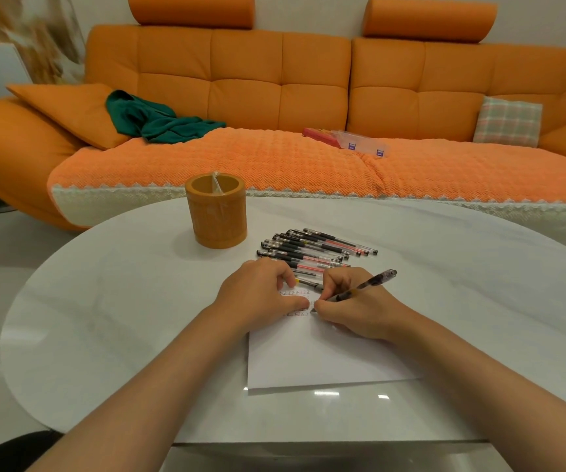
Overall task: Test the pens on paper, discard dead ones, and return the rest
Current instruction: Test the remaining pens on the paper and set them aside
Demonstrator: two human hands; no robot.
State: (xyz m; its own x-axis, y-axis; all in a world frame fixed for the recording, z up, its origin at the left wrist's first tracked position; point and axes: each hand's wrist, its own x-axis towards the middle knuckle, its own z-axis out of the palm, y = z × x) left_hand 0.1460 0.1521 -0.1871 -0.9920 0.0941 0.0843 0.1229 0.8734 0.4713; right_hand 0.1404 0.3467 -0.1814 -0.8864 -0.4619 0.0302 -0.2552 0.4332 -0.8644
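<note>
Pen under test (360, 287): gripped just right of the frame's centre, with its tip set on the paper beside rows of small written marks, so that ink flow can be judged.
Right hand (353, 311): closed round the pen in a writing hold; its heel is rested on the sheet, apparently for steadiness.
Left hand (257, 294): laid on the upper left part of the sheet, seemingly so that it is kept from sliding. The fingers are curled under, and whether anything is pinched in them cannot be told.
Paper (315, 359): a white sheet laid at the centre of the white table (121, 301).
Row of pens (315, 250): laid side by side just above the hands, presumably so that they are kept within reach. Which of them are already tested cannot be told.
Pen holder (217, 216): an orange cup stood upright, up and left of the row. No pens are seen in it, and it is judged to be the place of return.
Step in hand: testing is judged to be under way.
</note>
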